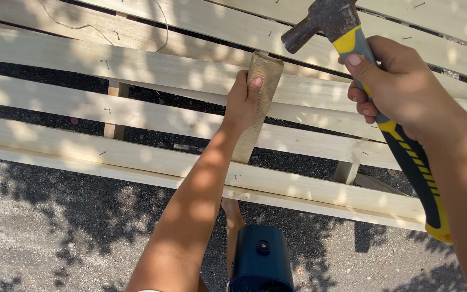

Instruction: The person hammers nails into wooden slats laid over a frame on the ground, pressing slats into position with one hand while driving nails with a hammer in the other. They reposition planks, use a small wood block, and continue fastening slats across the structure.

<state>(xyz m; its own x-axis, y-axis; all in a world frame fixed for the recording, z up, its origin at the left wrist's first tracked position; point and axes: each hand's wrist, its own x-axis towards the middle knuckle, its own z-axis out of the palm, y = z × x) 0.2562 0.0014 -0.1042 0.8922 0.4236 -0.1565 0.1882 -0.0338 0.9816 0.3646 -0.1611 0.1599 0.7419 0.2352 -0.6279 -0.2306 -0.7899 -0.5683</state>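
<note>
My left hand (242, 103) grips a short upright wooden block (260, 86) and holds it against the pale wooden slats (136, 116) of a pallet-like frame. My right hand (393, 86) is closed around the yellow and grey handle of a hammer (347, 40). The steel hammer head sits raised at the top, just right of the block's upper end. The handle's lower end runs down past my right forearm.
Several long slats run across the view with small nails and staples in them, over cross supports (115, 108). Below lies asphalt ground (55, 227) in dappled shade. A dark blue object (261, 259) sits at the bottom centre, by my foot (232, 213).
</note>
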